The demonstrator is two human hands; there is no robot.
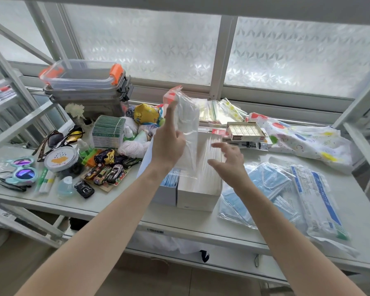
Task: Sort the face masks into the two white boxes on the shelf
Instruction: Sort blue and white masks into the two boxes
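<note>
**A:** What sits nearest on the shelf (pixel 201 226)?

**B:** Two white boxes side by side at the front edge: the left box (pixel 166 192) shows blue masks inside, the right box (pixel 198 198) is packed with white ones. Just right of them lie loose blue mask packets (pixel 263 186), overlapping so that no sure count is possible, and one long blue-printed bag (pixel 316 201).

**A:** And the hands?

**B:** Apart. The left hand (pixel 169 144) is raised above the boxes, thumb and fingers pinching a clear bag of white masks (pixel 187 129) held upright. The right hand (pixel 229 162) hovers over the right box, fingers spread and loosely bent, gripping nothing.

**A:** To the left?

**B:** Toy cars (pixel 107 169) in a cluster, at least seven; two pairs of sunglasses (pixel 21 170); one round tub (pixel 61 160).

**A:** Farther back?

**B:** One stack of clear bins with orange latches (pixel 86 82), then the frosted window (pixel 286 54).
</note>
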